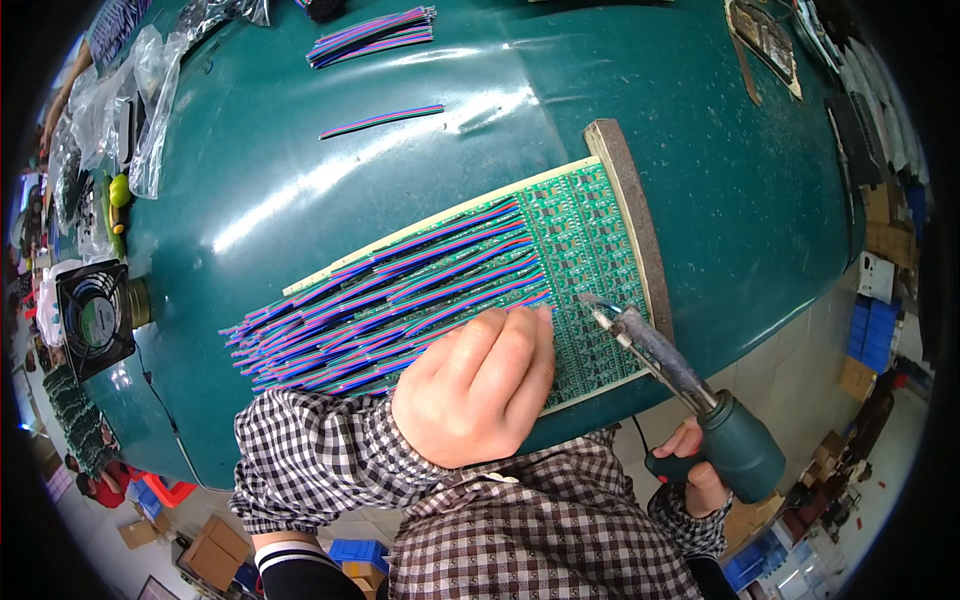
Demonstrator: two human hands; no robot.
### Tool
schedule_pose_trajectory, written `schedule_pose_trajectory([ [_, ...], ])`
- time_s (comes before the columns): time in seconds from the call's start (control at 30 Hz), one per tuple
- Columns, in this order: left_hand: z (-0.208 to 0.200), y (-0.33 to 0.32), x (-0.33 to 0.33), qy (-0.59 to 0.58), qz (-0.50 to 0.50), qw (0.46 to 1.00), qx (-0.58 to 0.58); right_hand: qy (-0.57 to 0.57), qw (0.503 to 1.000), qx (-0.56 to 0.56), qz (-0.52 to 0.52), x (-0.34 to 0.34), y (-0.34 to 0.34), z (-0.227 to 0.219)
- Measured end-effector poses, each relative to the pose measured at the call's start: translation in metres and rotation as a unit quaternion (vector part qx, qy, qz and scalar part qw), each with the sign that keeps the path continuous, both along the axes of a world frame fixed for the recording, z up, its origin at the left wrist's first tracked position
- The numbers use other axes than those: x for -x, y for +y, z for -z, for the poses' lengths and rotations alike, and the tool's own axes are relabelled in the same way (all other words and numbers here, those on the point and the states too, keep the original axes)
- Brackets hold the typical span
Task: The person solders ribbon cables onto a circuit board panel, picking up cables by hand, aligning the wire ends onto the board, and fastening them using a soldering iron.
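A green circuit board panel [590,235] lies on the table, with rows of small components. Several multicoloured ribbon cables [400,290] lie side by side across its left part, their right ends at the component rows. My left hand [475,390] rests over the panel, fingers pinched on a cable end, which they partly hide. Wrapped round the handle of a dark green soldering gun [742,450], my right hand [705,490] is at the lower right. The gun's tip points up and left over the panel, just right of my left fingertips; whether it touches cannot be told.
A brown bar [632,220] borders the panel's right end. Farther back lie a single ribbon cable [382,121] and a bundle of cables [372,38]. A black fan [95,318] and clear plastic bags [145,90] occupy the left side of the green table [250,180].
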State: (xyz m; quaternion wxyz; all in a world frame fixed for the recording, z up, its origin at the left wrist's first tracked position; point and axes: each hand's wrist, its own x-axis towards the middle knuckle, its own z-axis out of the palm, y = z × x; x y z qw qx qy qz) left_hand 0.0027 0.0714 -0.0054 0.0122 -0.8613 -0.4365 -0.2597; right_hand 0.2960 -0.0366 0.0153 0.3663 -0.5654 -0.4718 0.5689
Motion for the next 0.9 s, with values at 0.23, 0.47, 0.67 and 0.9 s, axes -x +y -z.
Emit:
schedule_pose_trajectory([
  [0.23,-0.002,0.001,0.003,0.018,0.007,1.000,-0.004,0.248,0.955,-0.061,0.150,0.011,0.060,0.018],
  [0.47,-0.009,-0.007,0.002,0.024,0.010,0.997,0.077,0.429,0.884,-0.049,0.179,-0.013,0.128,0.052],
  [0.67,-0.087,0.024,0.064,-0.091,-0.007,0.979,0.181,0.438,0.882,-0.084,0.151,-0.016,0.127,0.057],
  [0.9,0.007,0.147,0.110,-0.110,-0.091,0.959,0.246,0.427,0.889,-0.082,0.145,-0.014,0.130,0.061],
])
